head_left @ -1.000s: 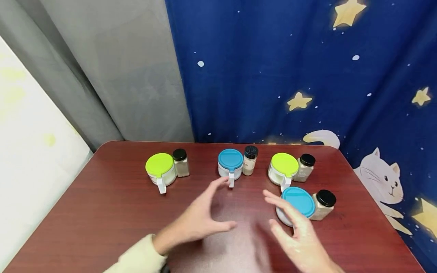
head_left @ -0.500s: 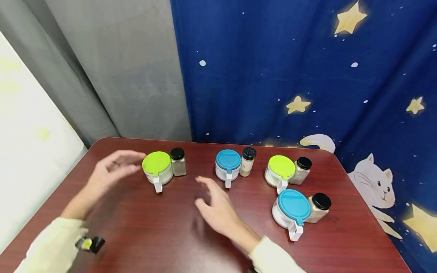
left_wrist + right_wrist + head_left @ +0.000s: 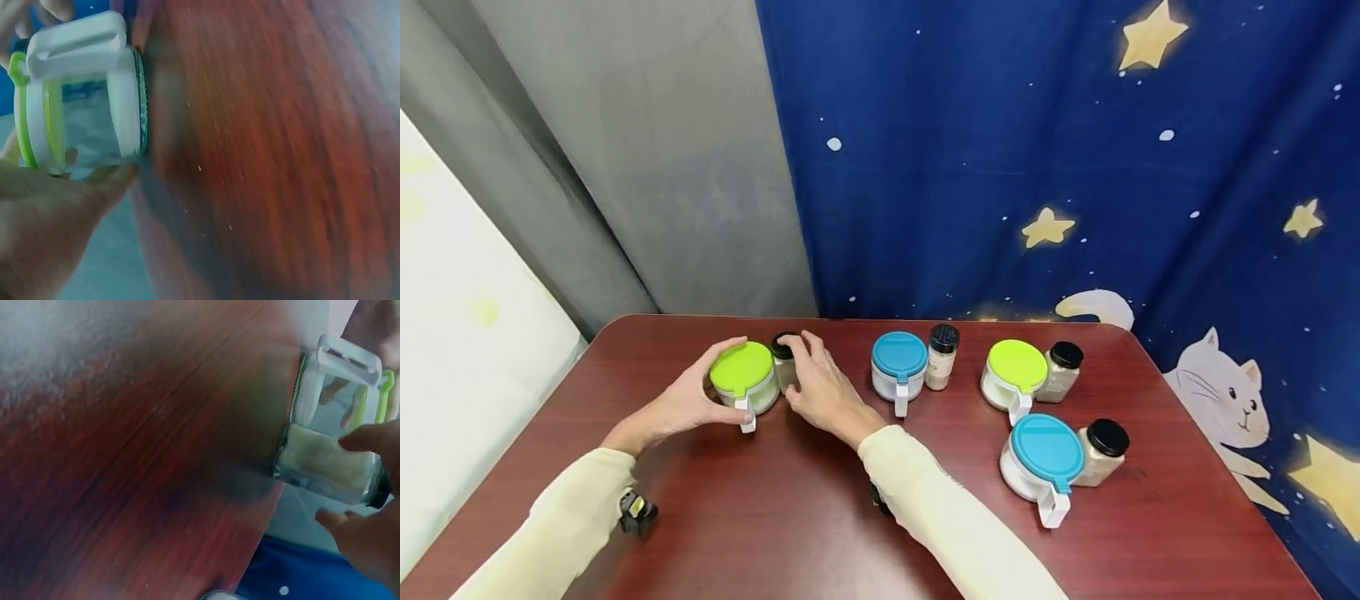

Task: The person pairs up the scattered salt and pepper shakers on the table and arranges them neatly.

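Observation:
At the table's left, a glass seasoning jar (image 3: pixel 762 395) with a green lid and white handle stands upright. My left hand (image 3: pixel 679 407) curves round it, fingers behind the lid and thumb by the handle; the left wrist view has the palm side against the glass of this jar (image 3: pixel 87 122). Beside it stands a square glass shaker (image 3: pixel 786 374) with a black cap and pale contents. My right hand (image 3: pixel 827 390) spreads round this shaker, fingers over the cap. In the right wrist view, thumb overlaps the shaker (image 3: pixel 322 456), while the other fingers stay spread apart from it.
A blue-lidded jar (image 3: pixel 899 357) and a black-capped shaker (image 3: pixel 941 360) stand at the back middle. Further right are another green-lidded jar (image 3: pixel 1017 367) with a shaker (image 3: pixel 1060 375), and nearer, a blue-lidded jar (image 3: pixel 1045 454) with a shaker (image 3: pixel 1101 454). Curtains hang behind the table (image 3: pixel 820 508).
Both hands have moved left across the table. My left hand has come round the green-lidded jar from its left side, and my right hand has reached the black-capped shaker beside it.

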Demonstrator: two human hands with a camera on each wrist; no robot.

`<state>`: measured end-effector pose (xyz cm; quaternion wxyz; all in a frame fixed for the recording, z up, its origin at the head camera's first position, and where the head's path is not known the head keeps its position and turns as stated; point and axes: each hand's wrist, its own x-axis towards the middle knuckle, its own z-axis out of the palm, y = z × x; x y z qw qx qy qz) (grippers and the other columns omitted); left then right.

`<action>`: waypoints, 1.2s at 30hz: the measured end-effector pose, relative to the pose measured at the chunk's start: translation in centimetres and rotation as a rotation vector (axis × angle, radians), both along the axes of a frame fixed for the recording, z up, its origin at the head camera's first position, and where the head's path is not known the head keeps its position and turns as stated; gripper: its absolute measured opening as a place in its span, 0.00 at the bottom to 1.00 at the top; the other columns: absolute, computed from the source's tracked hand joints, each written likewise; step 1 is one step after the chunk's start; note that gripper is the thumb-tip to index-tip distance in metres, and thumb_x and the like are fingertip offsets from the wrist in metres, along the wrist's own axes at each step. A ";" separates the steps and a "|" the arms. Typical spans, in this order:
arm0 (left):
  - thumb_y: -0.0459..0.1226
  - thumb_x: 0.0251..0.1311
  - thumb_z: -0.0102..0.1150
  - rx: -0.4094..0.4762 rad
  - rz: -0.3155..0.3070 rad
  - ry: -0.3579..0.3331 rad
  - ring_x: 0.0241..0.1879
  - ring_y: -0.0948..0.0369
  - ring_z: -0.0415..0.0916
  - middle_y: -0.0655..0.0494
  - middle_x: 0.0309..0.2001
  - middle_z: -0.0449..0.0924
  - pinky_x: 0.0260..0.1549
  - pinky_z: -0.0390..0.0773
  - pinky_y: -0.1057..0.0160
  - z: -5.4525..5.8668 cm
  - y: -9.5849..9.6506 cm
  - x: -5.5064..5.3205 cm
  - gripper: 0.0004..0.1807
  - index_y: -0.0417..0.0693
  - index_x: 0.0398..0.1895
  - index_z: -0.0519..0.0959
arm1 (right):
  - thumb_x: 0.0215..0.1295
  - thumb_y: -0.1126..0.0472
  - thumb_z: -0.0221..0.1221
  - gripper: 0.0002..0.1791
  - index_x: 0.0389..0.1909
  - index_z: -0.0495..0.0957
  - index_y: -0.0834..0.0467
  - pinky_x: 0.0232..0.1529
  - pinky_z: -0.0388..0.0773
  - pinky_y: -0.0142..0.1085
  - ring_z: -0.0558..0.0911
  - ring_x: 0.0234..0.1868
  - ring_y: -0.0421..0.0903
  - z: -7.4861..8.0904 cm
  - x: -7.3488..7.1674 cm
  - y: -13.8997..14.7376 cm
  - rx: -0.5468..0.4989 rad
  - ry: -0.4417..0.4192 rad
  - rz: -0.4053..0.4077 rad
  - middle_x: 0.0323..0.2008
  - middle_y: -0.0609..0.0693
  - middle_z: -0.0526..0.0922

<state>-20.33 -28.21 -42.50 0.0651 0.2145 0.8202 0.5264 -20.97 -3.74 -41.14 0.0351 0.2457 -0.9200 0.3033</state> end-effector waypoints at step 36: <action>0.47 0.32 0.89 -0.099 0.077 0.152 0.53 0.59 0.73 0.58 0.58 0.74 0.54 0.72 0.64 2.6 4.8 7.2 0.63 0.54 0.74 0.60 | 0.66 0.59 0.69 0.32 0.70 0.70 0.48 0.45 0.78 0.35 0.77 0.41 0.39 2.1 7.5 6.8 -0.243 0.178 0.061 0.52 0.46 0.75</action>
